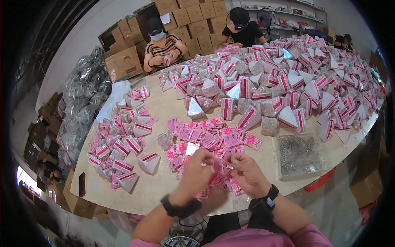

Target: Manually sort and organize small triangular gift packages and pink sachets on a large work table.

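Both my hands are closed over the near side of a heap of pink printed cards (pixel 232 140). Between them is a small pink card (pixel 218 165). My left hand (pixel 197 168) pinches its left edge. The fingers of my right hand (pixel 247 173) are pressed together at its right edge; a tiny pale bit shows at their tips, too small to name. Just beyond the heap stand cake-slice-shaped packs (pixel 250 117) with pink stripes and clear sides. One such wedge pack (pixel 149 163) sits to the left of my left hand.
To the right is a clear tray (pixel 302 154) of small shiny metal pieces. A smaller group of wedge packs (pixel 132 144) lies left, with a dark phone (pixel 82 184) at the table edge. Two people work across the table; cartons (pixel 197 29) and bagged goods (pixel 84 99) stand behind.
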`<state>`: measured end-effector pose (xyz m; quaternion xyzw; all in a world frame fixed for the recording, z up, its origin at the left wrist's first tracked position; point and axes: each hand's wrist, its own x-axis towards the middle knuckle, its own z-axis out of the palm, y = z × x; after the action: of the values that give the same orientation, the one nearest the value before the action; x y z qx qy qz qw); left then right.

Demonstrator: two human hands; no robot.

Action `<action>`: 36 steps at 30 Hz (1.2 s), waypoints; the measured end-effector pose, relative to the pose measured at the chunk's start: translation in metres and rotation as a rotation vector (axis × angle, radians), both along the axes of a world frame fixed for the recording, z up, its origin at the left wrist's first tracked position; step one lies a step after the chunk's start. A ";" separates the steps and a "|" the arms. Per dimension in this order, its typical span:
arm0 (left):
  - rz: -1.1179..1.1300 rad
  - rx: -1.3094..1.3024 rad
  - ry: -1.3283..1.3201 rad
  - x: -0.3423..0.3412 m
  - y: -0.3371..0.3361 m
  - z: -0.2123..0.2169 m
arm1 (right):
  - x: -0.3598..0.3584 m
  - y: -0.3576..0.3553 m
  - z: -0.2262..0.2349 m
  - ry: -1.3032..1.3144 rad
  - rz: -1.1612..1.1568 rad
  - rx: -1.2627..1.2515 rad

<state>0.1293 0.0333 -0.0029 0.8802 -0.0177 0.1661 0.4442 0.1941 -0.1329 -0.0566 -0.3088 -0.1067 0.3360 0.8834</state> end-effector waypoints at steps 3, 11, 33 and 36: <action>0.157 0.491 -0.114 0.035 0.081 -0.002 | 0.010 -0.003 -0.010 0.053 -0.014 0.138; 0.544 0.491 0.371 0.075 0.191 -0.037 | 0.014 -0.005 -0.015 0.129 0.071 0.184; 0.303 -0.527 0.099 0.025 0.203 0.011 | 0.018 -0.008 -0.017 0.165 0.035 0.149; 0.527 -0.279 0.046 0.000 0.252 0.030 | 0.014 -0.008 -0.018 0.176 0.055 0.169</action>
<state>0.1293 0.2850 0.0271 0.7884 0.2445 0.2564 0.5029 0.2080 -0.1410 -0.0742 -0.1995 -0.0651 0.3759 0.9026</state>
